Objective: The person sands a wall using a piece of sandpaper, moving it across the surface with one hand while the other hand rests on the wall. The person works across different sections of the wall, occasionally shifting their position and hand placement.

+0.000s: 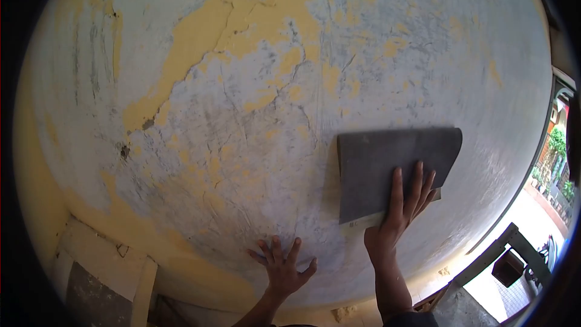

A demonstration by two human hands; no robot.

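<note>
A folded dark grey sheet of sandpaper (pixel 387 163) lies flat against a wall (pixel 242 97) of worn yellow paint and grey-white plaster. My right hand (pixel 402 212) presses on the sheet's lower right part with its fingers spread upward. My left hand (pixel 283 266) rests open on the bare wall, lower and to the left of the sheet, fingers splayed, holding nothing.
Cracks run through the yellow paint (pixel 224 24) at the upper middle. A pale block or ledge (pixel 109 260) sits at the lower left. At the right edge the wall ends at a doorway (pixel 532 248) onto a bright yard with plants (pixel 557 145).
</note>
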